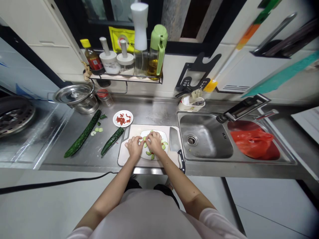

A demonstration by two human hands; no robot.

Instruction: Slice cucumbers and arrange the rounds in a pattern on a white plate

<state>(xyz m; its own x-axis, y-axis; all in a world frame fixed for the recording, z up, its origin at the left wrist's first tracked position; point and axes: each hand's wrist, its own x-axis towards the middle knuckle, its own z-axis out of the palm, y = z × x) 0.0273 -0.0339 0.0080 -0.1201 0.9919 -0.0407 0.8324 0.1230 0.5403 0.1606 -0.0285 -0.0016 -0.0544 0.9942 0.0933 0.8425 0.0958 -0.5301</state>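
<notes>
Both hands (135,146) (154,144), fingers bent, any hold unclear, over a white plate (144,154) of pale, green-edged cucumber slices (163,146).

the surface (149,114) is smooth metal with a dull sheen; the sink basin (206,136) is metal too. the pot lid (74,94) gleams, polished. the long cucumber (84,134) is rough-skinned and glossy. the white plate (162,154) looks smooth, perhaps ceramic, though it shows small. the knife blade (174,137) is smooth metal, the red bag (254,141) thin crinkled plastic, the shirt (144,215) matt cloth.
</notes>
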